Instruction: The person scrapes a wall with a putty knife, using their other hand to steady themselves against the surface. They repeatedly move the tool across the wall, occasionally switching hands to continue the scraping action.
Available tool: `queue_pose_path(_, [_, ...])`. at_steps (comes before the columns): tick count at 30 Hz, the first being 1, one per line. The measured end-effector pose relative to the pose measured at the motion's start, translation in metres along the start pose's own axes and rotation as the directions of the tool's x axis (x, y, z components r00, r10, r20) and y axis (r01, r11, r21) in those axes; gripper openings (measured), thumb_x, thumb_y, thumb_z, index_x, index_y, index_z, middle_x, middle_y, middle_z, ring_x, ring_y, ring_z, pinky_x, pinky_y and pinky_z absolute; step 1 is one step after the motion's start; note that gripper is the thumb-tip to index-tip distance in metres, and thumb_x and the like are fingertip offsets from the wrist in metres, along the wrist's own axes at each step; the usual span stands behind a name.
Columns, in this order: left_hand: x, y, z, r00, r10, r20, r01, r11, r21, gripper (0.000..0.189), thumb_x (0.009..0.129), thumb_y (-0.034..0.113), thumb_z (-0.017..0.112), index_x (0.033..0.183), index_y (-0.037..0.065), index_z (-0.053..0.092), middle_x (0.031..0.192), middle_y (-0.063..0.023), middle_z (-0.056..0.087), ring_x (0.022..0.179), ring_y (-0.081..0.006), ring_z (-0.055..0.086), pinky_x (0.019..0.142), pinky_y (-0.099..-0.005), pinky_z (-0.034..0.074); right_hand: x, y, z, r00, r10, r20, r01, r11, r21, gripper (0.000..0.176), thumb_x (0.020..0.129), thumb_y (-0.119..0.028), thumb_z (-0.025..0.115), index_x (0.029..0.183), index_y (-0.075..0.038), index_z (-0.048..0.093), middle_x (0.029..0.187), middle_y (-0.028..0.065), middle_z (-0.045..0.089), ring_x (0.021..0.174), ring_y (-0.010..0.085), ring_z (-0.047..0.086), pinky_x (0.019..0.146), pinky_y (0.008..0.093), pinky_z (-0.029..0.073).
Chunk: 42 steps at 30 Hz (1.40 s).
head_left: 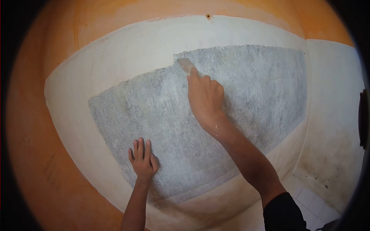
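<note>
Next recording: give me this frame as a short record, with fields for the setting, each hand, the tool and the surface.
setting: indoor corner, facing a wall; floor tiles at lower right
left: left hand open, flat on the gray patch near its lower left edge
right: right hand closed around a scraper, arm raised
tool: scraper blade against the gray patch's upper edge
surface: rough gray patch ringed by a cream coat, orange paint beyond
other: small hole at the cream coat's top

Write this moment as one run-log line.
right hand: holds scraper against grey patch | left hand: flat on wall
</note>
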<state>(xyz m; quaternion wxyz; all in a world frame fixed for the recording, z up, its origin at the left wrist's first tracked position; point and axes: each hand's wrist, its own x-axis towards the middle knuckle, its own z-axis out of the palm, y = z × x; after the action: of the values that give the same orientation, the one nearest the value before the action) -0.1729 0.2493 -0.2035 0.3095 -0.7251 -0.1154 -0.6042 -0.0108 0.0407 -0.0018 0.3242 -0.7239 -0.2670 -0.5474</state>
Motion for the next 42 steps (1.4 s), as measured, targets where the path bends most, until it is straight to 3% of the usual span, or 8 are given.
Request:
queue_pose_path(14, [0.001,0.001,0.003,1.000,-0.001,-0.027,0.001,1.000,0.012,0.050,0.089,0.013,0.045,0.135,0.004,0.061,0.148,-0.0190,0.051,0.145,-0.0330,0.038,0.121,-0.0502,0.015,-0.002,-0.005,0.014,0.997,-0.067,-0.036,0.069,0.995,0.074,0.034,0.087,-0.007,0.066,0.119,0.002,0.058,0.074,0.0154,0.066,0.056,0.0234,0.069,0.043,0.0311,0.054])
queue_pose_path(16, [0.001,0.002,0.002,1.000,-0.008,-0.018,0.008,1.000,0.002,0.050,0.089,0.013,0.046,0.135,0.004,0.061,0.148,-0.0188,0.051,0.145,-0.0330,0.038,0.121,-0.0502,0.015,-0.002,-0.008,0.008,0.991,-0.034,0.131,0.016,0.991,0.135,0.034,0.103,-0.022,0.051,0.129,0.001,0.050,0.086,0.0222,0.065,0.070,0.0339,0.070,0.058,0.0420,0.057])
queue_pose_path(20, [-0.001,0.000,0.003,1.000,-0.005,-0.018,0.005,1.000,0.010,0.050,0.088,0.013,0.045,0.135,0.004,0.061,0.148,-0.0185,0.050,0.145,-0.0330,0.038,0.121,-0.0501,0.016,-0.025,0.000,-0.007,0.985,-0.045,0.168,-0.003,0.962,0.274,0.041,0.091,-0.009,0.062,0.129,0.004,0.054,0.089,0.0253,0.064,0.072,0.0331,0.071,0.054,0.0373,0.056])
queue_pose_path(23, [-0.001,0.000,0.003,1.000,-0.009,-0.017,0.009,1.000,0.003,0.050,0.089,0.013,0.045,0.135,0.004,0.061,0.148,-0.0182,0.050,0.145,-0.0329,0.038,0.121,-0.0501,0.016,-0.046,0.021,-0.012,0.977,-0.091,0.195,0.018,0.937,0.348,0.043,0.093,-0.010,0.060,0.136,-0.003,0.055,0.094,0.0234,0.062,0.074,0.0334,0.070,0.058,0.0395,0.055])
queue_pose_path(25, [0.000,0.001,0.003,1.000,-0.014,-0.009,0.014,1.000,0.000,0.049,0.089,0.013,0.045,0.135,0.004,0.061,0.148,-0.0181,0.050,0.145,-0.0328,0.038,0.121,-0.0500,0.016,-0.055,0.036,-0.006,0.964,-0.172,0.205,0.065,0.893,0.445,0.046,0.099,-0.016,0.054,0.145,-0.017,0.053,0.081,0.0120,0.055,0.069,0.0262,0.062,0.061,0.0394,0.052])
queue_pose_path(29, [0.000,0.002,0.004,1.000,-0.019,-0.013,0.019,1.000,0.020,0.049,0.090,0.014,0.045,0.135,0.004,0.061,0.148,-0.0180,0.050,0.145,-0.0323,0.039,0.121,-0.0499,0.016,-0.063,0.053,0.001,0.975,-0.202,0.093,0.140,0.882,0.450,0.041,0.096,-0.012,0.057,0.136,-0.019,0.061,0.091,0.0142,0.062,0.063,0.0244,0.066,0.054,0.0352,0.054])
queue_pose_path(37, [-0.001,-0.001,0.004,1.000,-0.010,-0.023,0.010,1.000,0.027,0.050,0.089,0.015,0.044,0.134,0.004,0.062,0.148,-0.0184,0.050,0.145,-0.0325,0.038,0.122,-0.0491,0.015,-0.044,0.059,0.010,0.959,-0.278,0.055,0.255,0.932,0.258,0.037,0.096,-0.020,0.062,0.133,-0.021,0.064,0.076,0.0082,0.059,0.051,0.0185,0.056,0.048,0.0312,0.047])
queue_pose_path(42, [-0.001,0.000,0.004,1.000,-0.019,-0.013,0.019,0.999,0.038,0.049,0.088,0.014,0.045,0.133,0.004,0.063,0.148,-0.0182,0.051,0.145,-0.0320,0.038,0.122,-0.0486,0.015,-0.012,0.027,0.010,0.957,-0.280,-0.076,0.289,0.902,0.319,0.030,0.097,-0.024,0.062,0.125,-0.019,0.069,0.070,0.0087,0.057,0.051,0.0201,0.056,0.047,0.0319,0.046])
